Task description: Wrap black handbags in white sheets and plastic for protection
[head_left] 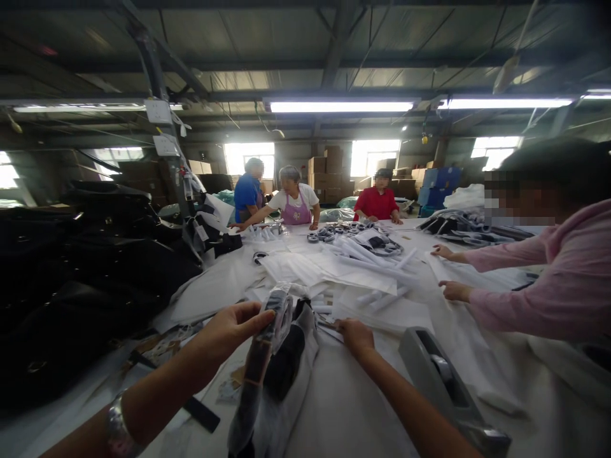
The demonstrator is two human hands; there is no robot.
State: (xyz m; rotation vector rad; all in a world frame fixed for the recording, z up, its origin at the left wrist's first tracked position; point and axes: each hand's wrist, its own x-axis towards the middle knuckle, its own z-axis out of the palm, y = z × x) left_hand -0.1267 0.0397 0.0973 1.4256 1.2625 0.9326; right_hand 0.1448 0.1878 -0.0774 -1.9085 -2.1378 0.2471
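Note:
In the head view, my left hand (238, 326) is closed round the upper end of a dark bag strap (254, 372) wrapped in clear film, pinching it with the thumb on top. The strap stands upright in front of me, and a black piece in thin white wrapping (284, 366) hangs beside it. My right hand (357, 337) is to the right of the strap, its fingers pinched together low over the table. A small thin item shows at those fingertips, too unclear to name. Close to my right forearm sits a grey tape dispenser (432, 369).
Black bags (86, 286) are piled at the left by a metal post (179, 191). White sheets (329, 273) and paper rolls (377, 264) cover the table's middle. A person in pink (558, 273) handles white material at the right; three people work across the table.

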